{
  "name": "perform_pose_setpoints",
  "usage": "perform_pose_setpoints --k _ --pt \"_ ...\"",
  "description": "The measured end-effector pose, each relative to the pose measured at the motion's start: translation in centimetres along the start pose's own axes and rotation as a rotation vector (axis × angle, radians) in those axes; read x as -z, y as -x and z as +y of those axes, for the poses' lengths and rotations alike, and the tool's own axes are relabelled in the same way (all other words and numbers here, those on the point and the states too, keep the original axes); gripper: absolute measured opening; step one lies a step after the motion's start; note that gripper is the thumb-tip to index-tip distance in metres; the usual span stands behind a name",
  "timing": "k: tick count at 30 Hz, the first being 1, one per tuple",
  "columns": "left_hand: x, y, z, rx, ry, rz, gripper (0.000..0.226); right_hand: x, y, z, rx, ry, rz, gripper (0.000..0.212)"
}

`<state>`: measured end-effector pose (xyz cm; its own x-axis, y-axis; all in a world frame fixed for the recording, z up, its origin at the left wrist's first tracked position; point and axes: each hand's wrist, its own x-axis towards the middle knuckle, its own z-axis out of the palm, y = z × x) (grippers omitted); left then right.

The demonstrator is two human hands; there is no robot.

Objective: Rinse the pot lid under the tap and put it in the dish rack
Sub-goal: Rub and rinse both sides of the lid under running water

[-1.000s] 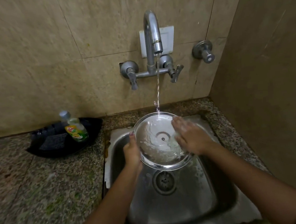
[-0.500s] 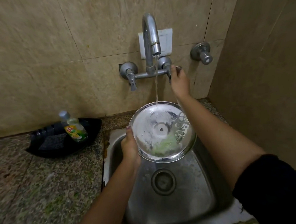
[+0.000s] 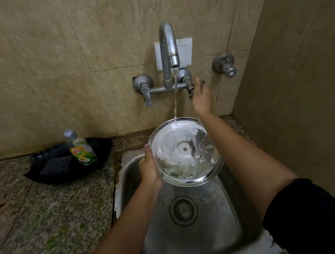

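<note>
A round glass pot lid (image 3: 184, 151) with a steel rim is held over the steel sink (image 3: 130, 169), underside up, with water pooled in it. My left hand (image 3: 148, 167) grips its left edge. Water runs from the curved tap (image 3: 169, 47) onto the lid's far edge. My right hand (image 3: 201, 96) is raised at the tap's right handle (image 3: 189, 89), fingers touching it. No dish rack is in view.
A black tray (image 3: 47, 175) on the granite counter (image 3: 40, 225) at left holds a dish-soap bottle (image 3: 81, 148) and a dark sponge (image 3: 56, 165). A separate wall valve (image 3: 224, 65) sits right of the tap. A tiled side wall stands close on the right.
My right hand left the lid's surface and rose to the tap's right handle. The stream has grown thicker, and the lid was lifted slightly toward the tap.
</note>
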<state>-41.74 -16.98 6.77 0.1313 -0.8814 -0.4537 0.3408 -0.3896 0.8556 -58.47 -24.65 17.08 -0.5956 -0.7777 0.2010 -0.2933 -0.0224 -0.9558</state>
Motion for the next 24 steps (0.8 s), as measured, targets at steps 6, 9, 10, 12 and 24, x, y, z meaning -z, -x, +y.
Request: perform_pose_setpoints --k 6,9,10,12,24 --pt "-0.4 0.1 0.4 -0.01 -0.005 0.013 0.04 0.5 6.2 6.5 0.132 0.719 -0.361 0.066" --pt "-0.9 0.5 0.3 -0.019 -0.066 -0.011 0.043 -0.1 8.9 7.5 0.409 0.888 -0.446 0.072" --pt "-1.0 0.6 0.2 -0.038 -0.091 -0.01 0.044 -0.4 9.7 7.5 0.462 0.88 -0.539 0.072" --pt "-0.9 0.4 0.3 -0.061 -0.118 0.011 0.045 0.2 11.8 7.5 0.596 0.819 -0.762 0.067" --pt "-0.3 1.5 -1.1 0.008 -0.074 0.04 0.046 -0.4 10.6 9.2 0.488 0.912 -0.651 0.07"
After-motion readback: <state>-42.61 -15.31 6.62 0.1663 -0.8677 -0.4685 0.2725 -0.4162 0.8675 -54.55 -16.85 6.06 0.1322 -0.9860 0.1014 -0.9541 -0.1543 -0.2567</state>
